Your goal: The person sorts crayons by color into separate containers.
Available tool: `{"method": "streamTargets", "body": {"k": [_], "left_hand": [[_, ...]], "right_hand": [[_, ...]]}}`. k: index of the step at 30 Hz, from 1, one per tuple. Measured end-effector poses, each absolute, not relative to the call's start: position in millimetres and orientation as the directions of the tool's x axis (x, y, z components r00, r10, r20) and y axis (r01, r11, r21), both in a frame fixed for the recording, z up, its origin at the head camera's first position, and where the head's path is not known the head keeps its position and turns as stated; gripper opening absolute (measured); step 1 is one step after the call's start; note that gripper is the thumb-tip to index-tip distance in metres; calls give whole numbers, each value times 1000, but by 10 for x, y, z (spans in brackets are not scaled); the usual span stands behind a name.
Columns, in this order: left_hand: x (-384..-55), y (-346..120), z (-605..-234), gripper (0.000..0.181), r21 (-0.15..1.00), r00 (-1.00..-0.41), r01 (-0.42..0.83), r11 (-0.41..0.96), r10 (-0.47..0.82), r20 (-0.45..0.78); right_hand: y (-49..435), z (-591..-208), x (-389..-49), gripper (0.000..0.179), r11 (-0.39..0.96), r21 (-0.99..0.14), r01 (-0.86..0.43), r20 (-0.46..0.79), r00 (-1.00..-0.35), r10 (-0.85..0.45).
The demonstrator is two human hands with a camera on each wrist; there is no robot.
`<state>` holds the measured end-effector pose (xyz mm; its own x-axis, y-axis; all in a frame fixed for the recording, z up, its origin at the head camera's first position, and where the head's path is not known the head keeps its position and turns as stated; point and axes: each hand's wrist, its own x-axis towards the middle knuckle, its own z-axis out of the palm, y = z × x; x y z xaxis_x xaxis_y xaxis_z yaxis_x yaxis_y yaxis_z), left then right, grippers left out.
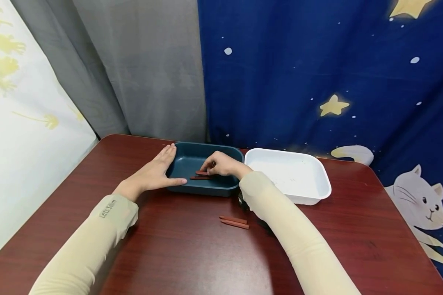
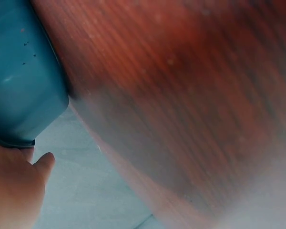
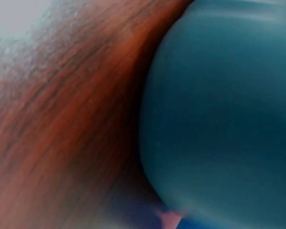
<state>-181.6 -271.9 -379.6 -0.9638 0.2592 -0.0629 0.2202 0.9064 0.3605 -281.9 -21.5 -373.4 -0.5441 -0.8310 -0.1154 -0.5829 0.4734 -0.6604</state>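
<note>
My left hand [image 1: 153, 172] rests at the left end of a dark teal basin [image 1: 206, 191], its fingers stretched along the rim and its thumb across the front edge. In the left wrist view, that basin's outer wall [image 2: 28, 95] shows with fingertips at its rim. My right hand [image 1: 221, 164] reaches inside the basin and pinches a reddish-brown pointed stick [image 1: 202, 173] between thumb and fingers. A similar stick [image 1: 199, 178] lies just below it on the basin floor. The right wrist view shows mostly the blurred basin wall [image 3: 219, 109].
Right of the basin stands a white basin [image 1: 295, 176] with small specks inside. Two more reddish-brown sticks [image 1: 235, 224] lie side by side on the brown table [image 1: 192, 254] in front. Behind the table hang a grey curtain [image 1: 151, 73] and a blue star-patterned curtain [image 1: 280, 82].
</note>
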Motion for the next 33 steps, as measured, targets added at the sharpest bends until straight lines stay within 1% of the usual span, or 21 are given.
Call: {"method": "streamTargets", "body": {"k": [6, 12, 14, 20, 24, 28, 33], "left_hand": [[-1822, -2693, -3791, 120, 353, -963, 227, 908, 263, -56], [-1811, -2667, -3781, 120, 361, -962, 234, 903, 268, -46], [-1807, -2663, -3781, 120, 361, -962, 234, 903, 268, -46], [-1791, -2663, -3789, 120, 365, -963, 232, 902, 267, -48], [-1794, -2684, -3804, 120, 363, -963, 228, 904, 263, -50], [-1792, -2704, -3806, 120, 361, -963, 228, 904, 264, -52], [-1791, -2724, -3785, 118, 359, -962, 230, 905, 266, -54]], "right_hand": [[-232, -3751, -2815, 24, 485, -646, -590, -117, -552, -826], [-206, -3766, -2793, 24, 529, -623, -576, -129, -592, -796], [-191, -3759, -2781, 24, 536, -625, -567, -139, -595, -791], [-133, -3723, -2748, 25, 530, -636, -560, -159, -577, -801], [-72, -3672, -2720, 24, 492, -646, -584, -111, -566, -817], [14, -3595, -2661, 24, 438, -648, -623, -55, -535, -843], [169, -3515, -2559, 24, 390, -662, -640, -4, -517, -856]]}}
